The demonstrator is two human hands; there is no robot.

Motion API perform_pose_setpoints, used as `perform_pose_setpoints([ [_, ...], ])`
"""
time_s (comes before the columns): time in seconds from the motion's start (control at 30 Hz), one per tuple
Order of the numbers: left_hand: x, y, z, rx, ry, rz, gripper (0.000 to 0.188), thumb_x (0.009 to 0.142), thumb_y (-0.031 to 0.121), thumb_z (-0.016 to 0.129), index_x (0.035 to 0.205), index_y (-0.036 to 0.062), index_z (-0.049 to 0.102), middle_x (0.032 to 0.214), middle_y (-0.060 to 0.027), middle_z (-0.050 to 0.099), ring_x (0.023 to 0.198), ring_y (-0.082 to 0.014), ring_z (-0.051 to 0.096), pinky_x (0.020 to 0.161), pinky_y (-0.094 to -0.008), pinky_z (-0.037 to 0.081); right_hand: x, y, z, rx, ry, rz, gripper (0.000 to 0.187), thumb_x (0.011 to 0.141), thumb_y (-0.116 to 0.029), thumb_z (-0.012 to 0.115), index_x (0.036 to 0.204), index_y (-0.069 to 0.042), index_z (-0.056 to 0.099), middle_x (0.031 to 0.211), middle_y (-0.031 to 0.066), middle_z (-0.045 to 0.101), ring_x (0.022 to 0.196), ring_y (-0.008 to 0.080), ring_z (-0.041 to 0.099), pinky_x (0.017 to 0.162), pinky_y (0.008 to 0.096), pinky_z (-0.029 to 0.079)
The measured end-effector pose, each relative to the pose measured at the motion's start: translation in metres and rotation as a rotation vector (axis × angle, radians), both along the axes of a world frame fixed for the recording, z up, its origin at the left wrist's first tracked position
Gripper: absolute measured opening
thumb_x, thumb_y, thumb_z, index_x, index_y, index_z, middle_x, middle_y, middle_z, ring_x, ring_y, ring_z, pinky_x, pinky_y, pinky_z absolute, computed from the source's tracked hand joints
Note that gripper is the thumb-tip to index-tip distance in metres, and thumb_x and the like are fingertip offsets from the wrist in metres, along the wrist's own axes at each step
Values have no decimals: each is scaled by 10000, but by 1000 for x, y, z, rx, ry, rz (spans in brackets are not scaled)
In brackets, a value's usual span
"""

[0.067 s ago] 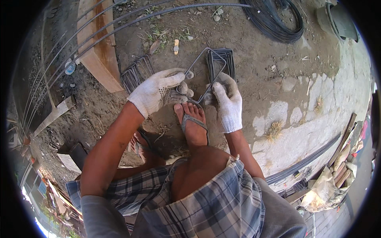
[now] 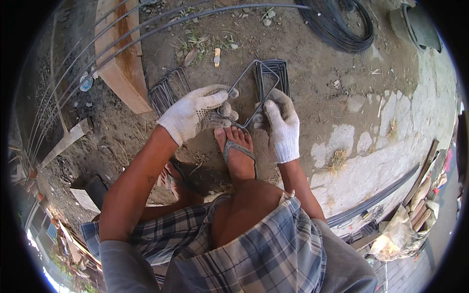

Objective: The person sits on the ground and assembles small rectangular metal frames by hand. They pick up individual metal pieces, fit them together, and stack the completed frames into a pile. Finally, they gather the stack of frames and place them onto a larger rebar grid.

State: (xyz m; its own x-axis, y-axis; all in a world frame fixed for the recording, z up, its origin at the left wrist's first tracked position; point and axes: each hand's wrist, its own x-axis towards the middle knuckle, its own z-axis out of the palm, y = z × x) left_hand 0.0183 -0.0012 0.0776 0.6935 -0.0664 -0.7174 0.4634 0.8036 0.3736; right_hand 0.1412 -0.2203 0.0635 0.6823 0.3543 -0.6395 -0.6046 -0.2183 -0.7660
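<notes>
A single rectangular stirrup of bent steel rod [image 2: 242, 75] is held up between my two gloved hands, above the dirt. My left hand [image 2: 191, 111], in a white knit glove with dark grip dots, grips its left side with the fingers curled round the rod. My right hand [image 2: 283, 128], gloved alike, pinches the right side between thumb and fingers. Just beyond the right hand lies a neat stack of similar stirrups [image 2: 285, 78]. Another pile of stirrups [image 2: 166, 89] rests by my left wrist, partly covered by the glove.
Long thin rods [image 2: 195, 15] arch across the upper left over a wooden beam [image 2: 122, 73]. A coil of dark wire [image 2: 359, 46] sits at the far right near a bucket [image 2: 422, 31]. My sandalled foot [image 2: 239, 156] is under the hands. More straight rods [image 2: 376, 195] lie at right.
My right hand has shifted very slightly to the right. The left hand keeps its grip on the stirrup in nearly the same place.
</notes>
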Motion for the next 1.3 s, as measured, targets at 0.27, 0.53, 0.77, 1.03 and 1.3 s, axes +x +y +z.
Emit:
perform_pose_setpoints([
  [0.27, -6, -8, -9, 25, 13, 23, 376, 1106, 221, 652, 1407, -4, 636, 1033, -79, 746, 1039, -260, 785, 857, -369, 657, 31, -1, 6, 65, 24, 73, 370, 1127, -195, 621, 1452, -22, 653, 1049, 79, 778, 805, 122, 728, 698, 286, 605],
  [0.53, -3, -51, -27, 12, 78, 200, 498, 1127, 391, 627, 1470, 29, 628, 1299, -85, 720, 1166, -173, 705, 1013, -338, 583, -7, 1, 10, 78, -225, 477, 286, 993, -168, 780, 1256, -59, 808, 1363, 177, 714, 1274, 264, 678, 1077, 394, 542],
  [0.77, 3, -70, -12, 100, 27, 19, 679, 1141, 608, 488, 1515, 55, 610, 1357, -82, 698, 1217, -160, 683, 1041, -330, 568, -25, 8, 21, -136, -656, 553, 317, 898, -213, 869, 1169, -62, 802, 1299, 203, 709, 1131, 340, 740, 956, 404, 604],
  [1.03, 13, -67, -15, 307, 79, -136, 610, 1151, 553, 513, 1435, 39, 678, 1247, -68, 748, 1148, -169, 709, 996, -327, 571, -7, -16, 14, -193, -292, 370, 298, 976, -167, 805, 1207, 15, 761, 1014, 126, 781, 869, 178, 717, 808, 341, 586],
  [1.3, 57, -72, -22, 541, 109, -10, 394, 1015, 166, 776, 1363, -8, 715, 1130, -82, 774, 935, -116, 736, 773, -283, 609, 33, -45, 5, -280, -238, 199, 237, 968, -139, 824, 1134, 30, 813, 987, 108, 791, 786, 127, 709, 720, 304, 578],
])
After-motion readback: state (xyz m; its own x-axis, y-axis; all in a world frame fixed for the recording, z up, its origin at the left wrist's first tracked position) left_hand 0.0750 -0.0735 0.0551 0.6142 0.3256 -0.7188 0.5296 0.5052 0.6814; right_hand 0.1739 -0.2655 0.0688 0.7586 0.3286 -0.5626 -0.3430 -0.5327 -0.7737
